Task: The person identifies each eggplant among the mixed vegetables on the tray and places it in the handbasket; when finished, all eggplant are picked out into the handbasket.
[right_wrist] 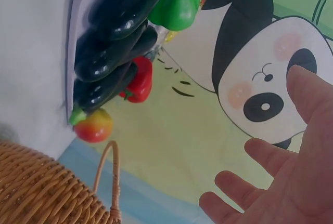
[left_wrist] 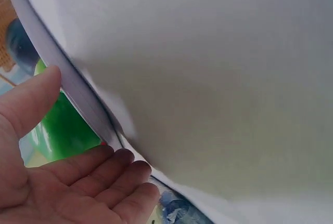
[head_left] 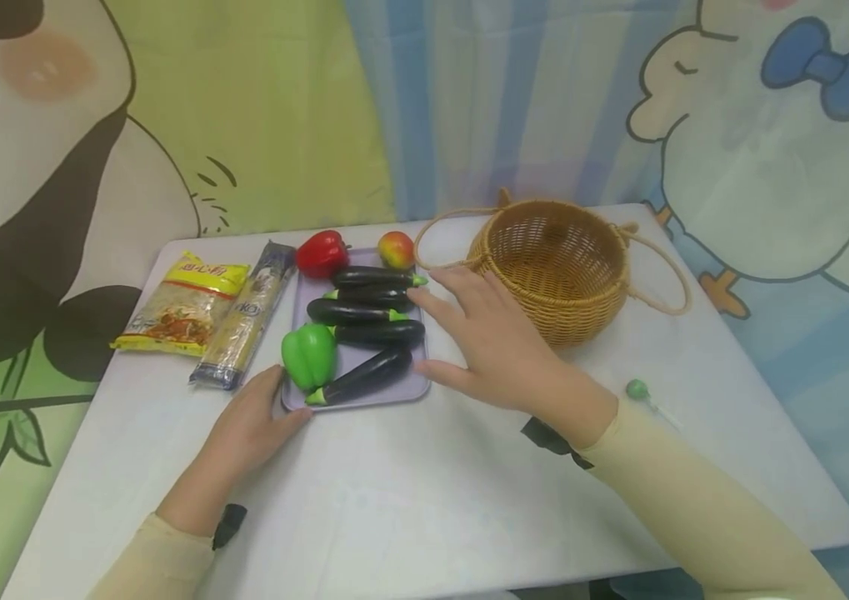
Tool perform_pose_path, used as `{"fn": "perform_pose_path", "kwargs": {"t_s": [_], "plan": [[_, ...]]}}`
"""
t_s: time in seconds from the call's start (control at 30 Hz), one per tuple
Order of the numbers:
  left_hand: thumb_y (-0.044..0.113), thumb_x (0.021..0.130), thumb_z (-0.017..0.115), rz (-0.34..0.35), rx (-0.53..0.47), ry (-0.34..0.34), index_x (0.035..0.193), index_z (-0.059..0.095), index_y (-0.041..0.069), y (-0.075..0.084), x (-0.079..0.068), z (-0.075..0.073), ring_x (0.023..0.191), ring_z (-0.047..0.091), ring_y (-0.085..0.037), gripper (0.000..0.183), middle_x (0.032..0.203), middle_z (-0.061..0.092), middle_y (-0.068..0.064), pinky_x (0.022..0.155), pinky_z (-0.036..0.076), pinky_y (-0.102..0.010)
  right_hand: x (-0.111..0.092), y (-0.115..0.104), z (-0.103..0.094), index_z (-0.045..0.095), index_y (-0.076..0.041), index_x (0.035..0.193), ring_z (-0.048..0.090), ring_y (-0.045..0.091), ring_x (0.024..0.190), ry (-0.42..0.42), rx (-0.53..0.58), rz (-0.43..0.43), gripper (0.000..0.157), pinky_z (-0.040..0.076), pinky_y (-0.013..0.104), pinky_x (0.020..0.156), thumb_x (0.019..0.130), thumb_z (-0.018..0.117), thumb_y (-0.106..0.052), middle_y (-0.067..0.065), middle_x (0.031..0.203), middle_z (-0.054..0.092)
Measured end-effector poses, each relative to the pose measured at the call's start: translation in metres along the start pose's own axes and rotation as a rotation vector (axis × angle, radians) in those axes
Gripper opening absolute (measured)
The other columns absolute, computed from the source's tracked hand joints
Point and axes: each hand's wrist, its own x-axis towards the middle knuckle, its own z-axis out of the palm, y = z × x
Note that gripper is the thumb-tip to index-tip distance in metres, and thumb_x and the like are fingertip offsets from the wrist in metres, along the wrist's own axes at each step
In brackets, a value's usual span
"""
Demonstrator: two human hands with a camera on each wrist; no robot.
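Observation:
A lilac tray point(head_left: 411, 388) holds several dark eggplants point(head_left: 367, 377), a green bell pepper point(head_left: 309, 357), a red bell pepper point(head_left: 322, 254) and a red-yellow fruit point(head_left: 397, 249). At its near left corner is my left hand point(head_left: 253, 421); the left wrist view has the thumb point(left_wrist: 39, 96) against the tray's edge, the other fingers extended near the corner. My right hand point(head_left: 495, 342) hovers by the tray's right side with fingers spread, holding nothing. In the right wrist view its palm and fingers point(right_wrist: 234, 187) appear apart from the eggplants.
Right of the tray stands a wicker basket point(head_left: 581, 308) with two loop handles. A green lollipop point(head_left: 637, 390) lies on the white table point(head_left: 409, 500) nearer the right arm. Left of the tray are a yellow food packet point(head_left: 182, 307) and a long noodle packet point(head_left: 244, 321).

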Motion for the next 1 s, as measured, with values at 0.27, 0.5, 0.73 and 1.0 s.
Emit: {"fn": "perform_pose_path", "kwargs": {"t_s": [0.27,0.5,0.73,1.0], "plan": [[0.036,0.097,0.073,-0.03,0.018,-0.011,0.16,0.029,-0.007,0.007,0.0,0.0,0.151,0.033,-0.053,0.088,0.163,0.035,-0.033,0.124,0.032,-0.068,0.015,-0.006,0.012,0.034,-0.028,0.164,0.024,0.031,0.161,-0.113,-0.027,0.006,0.08,0.018,0.062,0.133,0.098,0.058,-0.068,0.01,0.172,0.027],[0.035,0.098,0.072,-0.033,0.036,-0.002,0.159,0.03,-0.008,0.009,0.0,-0.002,0.15,0.035,-0.053,0.086,0.162,0.036,-0.034,0.123,0.033,-0.068,0.035,-0.013,0.036,0.042,-0.028,0.16,0.041,0.03,0.152,-0.195,-0.046,-0.011,0.075,0.03,0.058,0.13,0.097,0.064,-0.061,0.01,0.163,0.043],[0.034,0.097,0.072,-0.036,0.037,-0.007,0.159,0.03,-0.009,0.008,0.001,-0.002,0.15,0.035,-0.053,0.086,0.161,0.036,-0.034,0.123,0.033,-0.068,0.051,-0.015,0.064,0.05,-0.027,0.155,0.054,0.025,0.133,-0.3,-0.051,-0.024,0.07,0.045,0.047,0.12,0.094,0.074,-0.052,0.004,0.145,0.057],[0.033,0.098,0.073,-0.026,0.034,0.005,0.158,0.031,-0.01,0.006,0.0,-0.001,0.15,0.036,-0.053,0.085,0.161,0.036,-0.034,0.123,0.034,-0.067,0.056,-0.013,0.085,0.057,-0.025,0.15,0.054,0.021,0.126,-0.345,-0.035,-0.042,0.066,0.048,0.044,0.114,0.091,0.08,-0.045,0.001,0.134,0.06]]}}
